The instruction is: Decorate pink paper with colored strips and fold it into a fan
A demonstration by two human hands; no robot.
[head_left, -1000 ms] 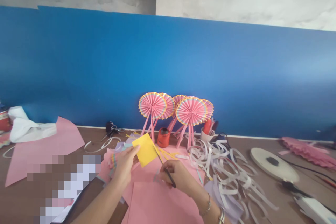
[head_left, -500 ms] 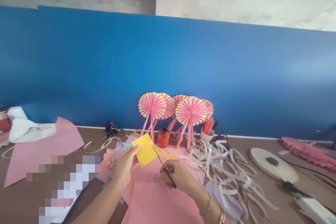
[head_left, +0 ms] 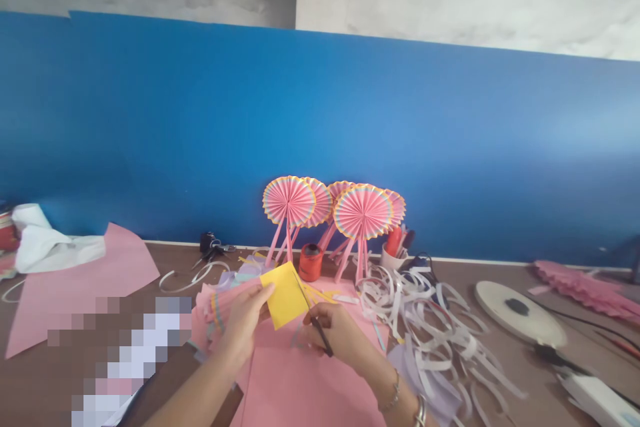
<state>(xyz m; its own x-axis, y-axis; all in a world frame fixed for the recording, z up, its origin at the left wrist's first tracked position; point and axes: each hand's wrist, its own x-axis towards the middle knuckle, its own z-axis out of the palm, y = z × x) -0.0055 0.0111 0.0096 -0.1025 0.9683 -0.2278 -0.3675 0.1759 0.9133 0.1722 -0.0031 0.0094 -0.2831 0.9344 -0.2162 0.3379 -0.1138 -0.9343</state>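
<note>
My left hand (head_left: 243, 324) pinches a small yellow paper sheet (head_left: 287, 293) by its left edge and holds it up over the table. My right hand (head_left: 336, 333) is closed round dark scissors (head_left: 315, 320), whose blades touch the sheet's right edge. Both hands hover above pink paper sheets (head_left: 300, 383) lying on the table in front of me. A thin yellow strip (head_left: 325, 295) lies just right of the sheet.
Round pink paper fans (head_left: 334, 208) lean on the blue wall behind an orange tape roll (head_left: 311, 262) and a white cup of pens (head_left: 395, 250). A heap of curled white paper strips (head_left: 430, 320) lies right. A large pink sheet (head_left: 75, 280) and white cloth (head_left: 45, 243) lie left.
The yellow sheet has shifted a little right and lower, closer to my right hand. The scissors now meet its right edge.
</note>
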